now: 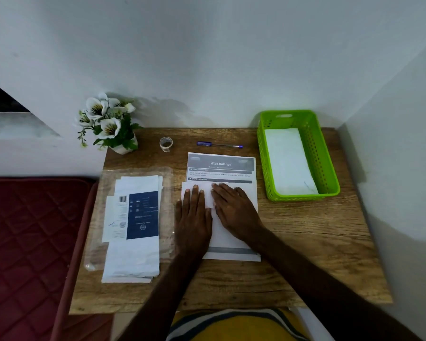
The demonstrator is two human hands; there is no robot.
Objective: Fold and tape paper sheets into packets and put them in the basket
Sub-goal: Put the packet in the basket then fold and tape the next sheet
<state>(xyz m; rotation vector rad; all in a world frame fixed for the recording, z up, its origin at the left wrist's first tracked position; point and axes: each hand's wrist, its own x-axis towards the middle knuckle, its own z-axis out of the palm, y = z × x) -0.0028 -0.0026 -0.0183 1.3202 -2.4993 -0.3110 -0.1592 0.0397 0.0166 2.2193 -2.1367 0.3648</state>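
Observation:
A printed paper sheet (221, 166) headed "Wipe Railings" lies in the middle of the wooden table, its near part folded up over itself so a blank white flap covers the lower text. My left hand (193, 217) lies flat on the left side of the flap, fingers spread. My right hand (234, 210) presses flat on the flap beside it, fingers pointing up and left. A green perforated basket (330, 168) stands at the back right with a white folded packet (288, 161) inside. A small roll of clear tape (166, 143) sits behind the sheet to the left.
A stack of papers with a dark blue printed piece (135, 217) lies on a clear plastic sleeve at the left. A blue pen (219, 144) lies behind the sheet. A pot of white flowers (108, 121) stands at the back left corner. A red cushion (30, 242) adjoins the table's left edge.

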